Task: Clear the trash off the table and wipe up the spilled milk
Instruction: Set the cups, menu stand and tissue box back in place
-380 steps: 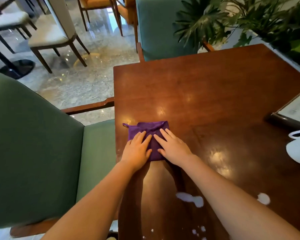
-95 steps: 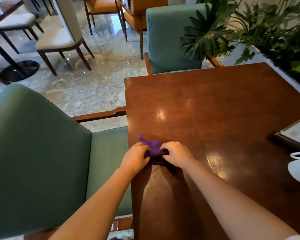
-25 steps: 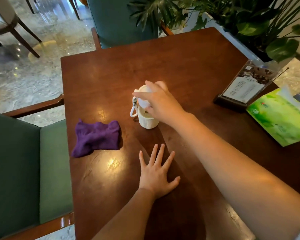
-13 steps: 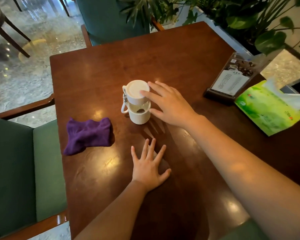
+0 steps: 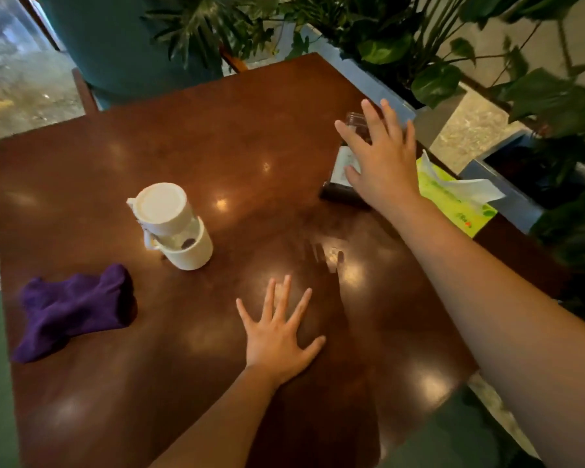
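Observation:
A crumpled purple cloth [image 5: 76, 309] lies near the left edge of the dark wooden table [image 5: 250, 136]. Two white cups [image 5: 173, 224] stand stacked, the upper one upside down in the lower, right of the cloth. My left hand [image 5: 277, 336] rests flat on the table with fingers spread, holding nothing. My right hand [image 5: 380, 157] is open with fingers apart, hovering over the menu stand [image 5: 343, 184] at the table's right side; contact with the stand cannot be told. No milk shows on the table.
A green tissue pack [image 5: 453, 197] with a tissue sticking out lies at the right edge behind my right hand. Planters with leafy plants [image 5: 436, 55] line the far right. A teal chair [image 5: 122, 45] stands at the far side.
My right hand left the stacked cups and moved right to the menu stand. My left hand stayed flat on the table. Earlier, both hands wiped and bunched the cloth, and the milk spots are gone.

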{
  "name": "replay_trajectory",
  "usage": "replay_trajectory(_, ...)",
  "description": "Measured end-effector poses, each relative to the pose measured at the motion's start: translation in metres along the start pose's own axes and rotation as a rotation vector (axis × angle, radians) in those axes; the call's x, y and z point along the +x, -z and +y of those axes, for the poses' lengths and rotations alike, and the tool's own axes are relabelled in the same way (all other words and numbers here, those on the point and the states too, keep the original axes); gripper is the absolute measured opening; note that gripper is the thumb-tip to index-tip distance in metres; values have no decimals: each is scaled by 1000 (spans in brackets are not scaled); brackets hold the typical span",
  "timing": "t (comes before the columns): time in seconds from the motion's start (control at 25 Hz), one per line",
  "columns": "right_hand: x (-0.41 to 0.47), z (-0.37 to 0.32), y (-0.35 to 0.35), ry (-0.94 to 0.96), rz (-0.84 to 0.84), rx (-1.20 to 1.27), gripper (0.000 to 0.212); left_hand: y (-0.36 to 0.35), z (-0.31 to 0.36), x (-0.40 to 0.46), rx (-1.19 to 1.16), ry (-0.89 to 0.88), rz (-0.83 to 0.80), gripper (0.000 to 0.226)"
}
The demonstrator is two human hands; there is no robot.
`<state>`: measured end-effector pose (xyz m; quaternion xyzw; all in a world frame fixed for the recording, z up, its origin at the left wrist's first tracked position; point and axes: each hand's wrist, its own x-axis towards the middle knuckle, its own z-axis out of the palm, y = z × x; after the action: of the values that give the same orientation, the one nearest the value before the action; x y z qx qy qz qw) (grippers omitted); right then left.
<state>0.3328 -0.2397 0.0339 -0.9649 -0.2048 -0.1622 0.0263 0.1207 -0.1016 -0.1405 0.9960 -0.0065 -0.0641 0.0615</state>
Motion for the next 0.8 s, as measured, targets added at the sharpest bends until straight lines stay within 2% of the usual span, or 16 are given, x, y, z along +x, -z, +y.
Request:
replay_trajectory(0.16,6,21,-14,-30,-132,-98,63,0,4,2,13,-8,14,83)
replay_trajectory(0.36,6,22,-22,-48,48,59,60,7,5,3,19,-3,-3,84)
replay_trajectory(0.56,15,28,-16,-59,190,180,38,10,6,1,9,4,-25,84)
replay_trajectory(0.68,19,20,-11,-83,223,186,28,11,6,1,4,1,-23,84)
replay_trajectory(0.8,19,7,-5,-30,182,193,26,13,6,1,-9,7,-31,83)
